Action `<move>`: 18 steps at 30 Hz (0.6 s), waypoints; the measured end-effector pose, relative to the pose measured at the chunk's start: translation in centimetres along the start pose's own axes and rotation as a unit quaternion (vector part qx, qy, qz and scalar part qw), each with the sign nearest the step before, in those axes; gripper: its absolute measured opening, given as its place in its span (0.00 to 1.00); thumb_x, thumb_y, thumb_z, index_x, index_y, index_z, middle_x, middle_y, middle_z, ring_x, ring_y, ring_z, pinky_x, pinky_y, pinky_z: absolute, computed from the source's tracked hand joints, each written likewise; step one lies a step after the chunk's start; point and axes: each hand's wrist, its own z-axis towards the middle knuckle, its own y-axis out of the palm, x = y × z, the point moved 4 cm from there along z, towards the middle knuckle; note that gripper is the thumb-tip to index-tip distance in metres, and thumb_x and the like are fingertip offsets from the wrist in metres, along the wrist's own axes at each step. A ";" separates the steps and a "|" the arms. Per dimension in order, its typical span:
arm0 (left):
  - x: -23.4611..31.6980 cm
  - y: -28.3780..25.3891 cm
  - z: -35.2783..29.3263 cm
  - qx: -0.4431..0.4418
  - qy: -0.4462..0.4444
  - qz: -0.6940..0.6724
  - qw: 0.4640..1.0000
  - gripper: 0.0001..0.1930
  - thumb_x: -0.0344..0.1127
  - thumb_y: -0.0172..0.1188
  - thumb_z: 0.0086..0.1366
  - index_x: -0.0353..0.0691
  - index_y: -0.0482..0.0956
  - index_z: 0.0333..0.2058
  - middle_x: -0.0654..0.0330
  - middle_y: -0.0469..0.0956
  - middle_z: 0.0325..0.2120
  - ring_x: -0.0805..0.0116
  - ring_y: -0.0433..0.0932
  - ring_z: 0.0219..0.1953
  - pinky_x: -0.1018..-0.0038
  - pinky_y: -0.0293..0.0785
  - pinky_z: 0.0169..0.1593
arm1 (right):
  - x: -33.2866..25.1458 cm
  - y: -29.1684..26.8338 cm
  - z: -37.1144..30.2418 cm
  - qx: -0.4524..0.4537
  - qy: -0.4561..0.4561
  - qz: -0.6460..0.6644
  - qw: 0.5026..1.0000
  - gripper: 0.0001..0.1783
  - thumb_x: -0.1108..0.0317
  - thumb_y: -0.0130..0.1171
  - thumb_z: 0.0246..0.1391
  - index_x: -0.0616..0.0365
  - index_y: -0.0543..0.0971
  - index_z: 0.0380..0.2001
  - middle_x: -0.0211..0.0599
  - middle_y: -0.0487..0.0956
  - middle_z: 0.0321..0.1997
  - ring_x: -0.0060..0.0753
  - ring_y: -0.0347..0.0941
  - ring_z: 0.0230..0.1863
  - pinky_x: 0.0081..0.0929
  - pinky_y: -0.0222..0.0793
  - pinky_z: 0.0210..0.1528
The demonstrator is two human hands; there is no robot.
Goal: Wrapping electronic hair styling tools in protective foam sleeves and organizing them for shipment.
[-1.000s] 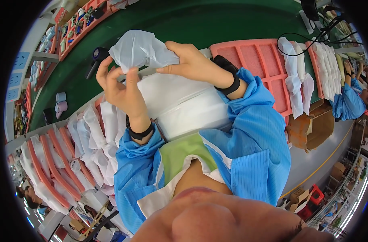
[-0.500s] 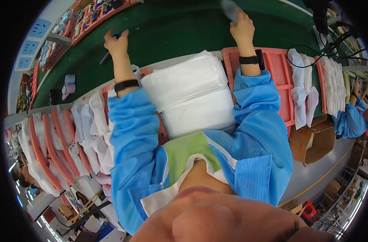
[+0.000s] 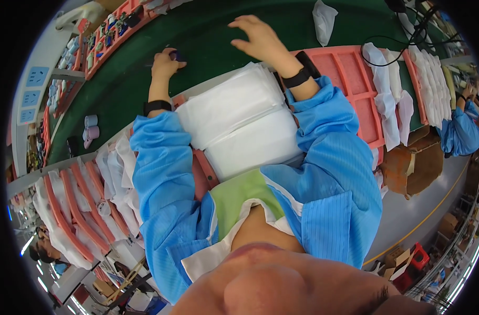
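1. The left hand (image 3: 167,64) is bent around a small dark device (image 3: 174,54) at the far part of the green surface (image 3: 213,31). Its purple round end shows beside the fingers; the rest is mostly hidden.
2. The right hand (image 3: 258,39) is empty, with fingers spread wide, above the surface and near 2 stacks of thin white bags (image 3: 234,100).
3. On the surface, 1 wrapped piece (image 3: 324,23) lies just beyond the pink tray (image 3: 323,65), well apart from the right hand.
4. I judge the device light, stiff and rather smooth; it is better to hold it around the body.
5. The bags look very light, soft and slippery. I would pinch 1 loose edge gently, because the sheets may cling together or crease.
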 end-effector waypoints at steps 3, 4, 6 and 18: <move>5.3 0.6 -2.7 -0.060 -0.023 -0.220 0.973 0.33 0.33 0.73 0.48 0.40 0.72 0.55 0.51 0.74 0.47 0.68 0.80 0.26 0.77 0.79 0.33 | -1.1 1.6 -0.8 -0.041 0.010 0.055 0.998 0.28 0.62 0.69 0.44 0.56 0.75 0.51 0.46 0.74 0.53 0.51 0.72 0.53 0.36 0.70 0.54; 7.2 0.9 -3.9 -0.092 -0.040 -0.326 0.940 0.33 0.32 0.72 0.49 0.41 0.72 0.55 0.51 0.74 0.47 0.69 0.80 0.28 0.77 0.79 0.35 | -1.4 1.9 -1.0 -0.038 0.019 0.050 0.998 0.28 0.62 0.69 0.44 0.56 0.75 0.51 0.46 0.74 0.53 0.51 0.72 0.53 0.36 0.70 0.54; 9.8 0.3 -6.4 -0.084 0.008 -0.374 0.923 0.30 0.31 0.71 0.49 0.42 0.73 0.53 0.53 0.74 0.45 0.68 0.80 0.30 0.75 0.79 0.36 | -2.7 3.0 -0.9 -0.077 0.061 0.083 0.992 0.30 0.62 0.70 0.41 0.57 0.75 0.50 0.46 0.75 0.51 0.51 0.72 0.52 0.36 0.70 0.53; 17.4 5.1 -17.8 0.034 0.285 -0.058 0.956 0.12 0.38 0.67 0.54 0.42 0.74 0.32 0.55 0.72 0.31 0.55 0.77 0.32 0.61 0.73 0.33 | 0.9 1.6 -0.5 -0.039 0.120 0.022 0.992 0.33 0.64 0.70 0.32 0.59 0.76 0.47 0.46 0.78 0.44 0.49 0.75 0.46 0.35 0.72 0.50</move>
